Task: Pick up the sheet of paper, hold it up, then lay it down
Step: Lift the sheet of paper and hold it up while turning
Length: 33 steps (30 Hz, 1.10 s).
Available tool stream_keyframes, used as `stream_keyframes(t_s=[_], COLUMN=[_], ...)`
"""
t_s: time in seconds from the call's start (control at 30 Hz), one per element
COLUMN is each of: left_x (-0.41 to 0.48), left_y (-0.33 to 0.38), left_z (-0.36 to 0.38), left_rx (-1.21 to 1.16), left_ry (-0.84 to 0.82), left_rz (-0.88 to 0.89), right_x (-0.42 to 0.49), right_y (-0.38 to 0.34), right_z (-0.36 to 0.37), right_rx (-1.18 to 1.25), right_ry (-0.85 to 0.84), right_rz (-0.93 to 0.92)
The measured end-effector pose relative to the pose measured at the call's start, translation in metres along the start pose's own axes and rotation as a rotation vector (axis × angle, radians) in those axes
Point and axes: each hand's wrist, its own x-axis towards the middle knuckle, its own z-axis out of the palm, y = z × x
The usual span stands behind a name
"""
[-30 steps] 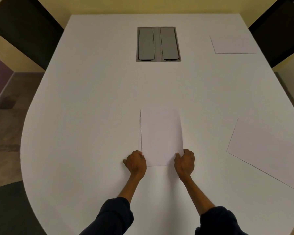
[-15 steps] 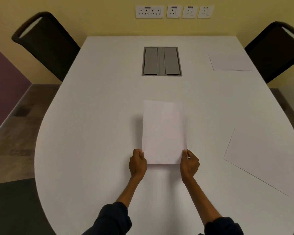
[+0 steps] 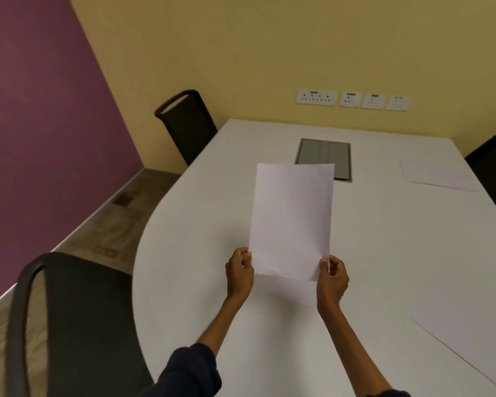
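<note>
Sheet of paper: raised upright above the surface; your left hand and right hand each grip pinching a bottom corner. Pick-up and hold-up look done; laying down remains.

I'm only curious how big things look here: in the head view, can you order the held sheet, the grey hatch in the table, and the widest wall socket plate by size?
1. Held sheet, largest, though nearness to the camera inflates it.
2. Grey hatch, partly hidden behind the sheet.
3. Widest socket plate, smallest and farthest away.
</note>
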Motion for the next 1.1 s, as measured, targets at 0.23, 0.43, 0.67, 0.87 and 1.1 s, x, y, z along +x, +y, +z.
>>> stream_keyframes(t_s=[0.23, 0.43, 0.67, 0.87, 1.1], left_x=[-0.008, -0.011, -0.019, -0.024, -0.006], left_y=[0.004, -0.009, -0.056, -0.095, -0.124], left_z=[-0.082, -0.166, -0.288, -0.383, -0.447], left_rx=[-0.130, -0.204, -0.180, -0.167, -0.164], left_ry=[0.168, 0.253, 0.203, 0.165, 0.125], left_rz=[-0.007, 0.025, 0.019, 0.041, 0.045], right_x=[-0.055, -0.120, -0.229, -0.322, -0.377], right_y=[-0.029, -0.038, -0.020, 0.001, 0.001], right_z=[0.045, 0.086, 0.132, 0.172, 0.213], right_rx=[0.104, 0.159, 0.223, 0.268, 0.256], right_ry=[-0.182, -0.272, -0.316, -0.316, -0.308], right_rz=[-0.039, -0.024, 0.021, 0.069, 0.073])
